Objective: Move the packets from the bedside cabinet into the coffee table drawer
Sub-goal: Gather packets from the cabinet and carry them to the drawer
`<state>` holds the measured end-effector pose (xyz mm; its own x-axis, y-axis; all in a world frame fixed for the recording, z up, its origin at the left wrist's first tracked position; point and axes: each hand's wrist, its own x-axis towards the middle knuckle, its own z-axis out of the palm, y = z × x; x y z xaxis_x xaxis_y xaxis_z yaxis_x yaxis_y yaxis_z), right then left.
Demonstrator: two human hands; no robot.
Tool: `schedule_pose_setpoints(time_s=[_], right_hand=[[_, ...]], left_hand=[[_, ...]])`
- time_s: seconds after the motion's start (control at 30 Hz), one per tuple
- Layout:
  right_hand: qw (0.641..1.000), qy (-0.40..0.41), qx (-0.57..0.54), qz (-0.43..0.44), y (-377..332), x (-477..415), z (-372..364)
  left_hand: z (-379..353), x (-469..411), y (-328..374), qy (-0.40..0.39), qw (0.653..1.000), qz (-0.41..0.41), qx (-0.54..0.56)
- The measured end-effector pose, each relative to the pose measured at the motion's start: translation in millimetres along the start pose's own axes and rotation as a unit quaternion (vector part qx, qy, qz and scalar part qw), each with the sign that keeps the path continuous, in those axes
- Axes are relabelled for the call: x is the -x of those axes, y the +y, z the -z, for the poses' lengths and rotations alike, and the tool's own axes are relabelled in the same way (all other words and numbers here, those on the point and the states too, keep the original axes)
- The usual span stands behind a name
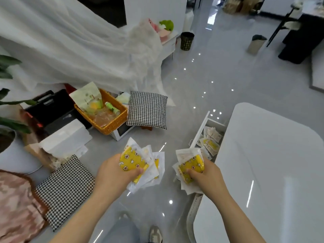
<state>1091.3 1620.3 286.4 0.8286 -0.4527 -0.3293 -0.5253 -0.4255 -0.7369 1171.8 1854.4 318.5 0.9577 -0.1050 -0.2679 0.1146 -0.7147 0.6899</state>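
Glossy pale grey floor [219,67], speckled with small bright reflections of lights. Sheer white curtain [61,50] draped across the upper left, pooling on the floor. White wall [154,9] behind, with a low white cabinet [171,44] at its foot and a dark patterned wastebasket [187,41] just beside. Further right, a grey bin [256,44] near a black cabinet [301,41]. Along the curtain's hem, an orange woven basket [114,127] beside a houndstooth cushion [147,110]. Second houndstooth cushion [64,188] lower left, against a pink rug [17,207]. White plant pot [14,155] at the left edge. Broad glossy white desk [271,172] at lower right.
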Motion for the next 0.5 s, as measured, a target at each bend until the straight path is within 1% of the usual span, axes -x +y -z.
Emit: schedule_pose_setpoints(time_s=[0.17, 0.4, 0.5], right_hand=[[0.998, 0.031, -0.023, -0.047, -2.7, -37.5, -12.1], [0.985, 0.101, -0.065, -0.123, -40.0, -88.3, -33.5], [0.977, 0.131, -0.069, -0.152, -55.7, -102.5, -44.5]], left_hand=[[-4.5, -72.1, 10.1, -0.049, 0.999, -0.014, -0.012], [8.6, -178.0, 37.2, -0.124, 0.987, -0.098, -0.027], [16.6, -213.4, 48.5, -0.164, 0.979, -0.117, -0.028]])
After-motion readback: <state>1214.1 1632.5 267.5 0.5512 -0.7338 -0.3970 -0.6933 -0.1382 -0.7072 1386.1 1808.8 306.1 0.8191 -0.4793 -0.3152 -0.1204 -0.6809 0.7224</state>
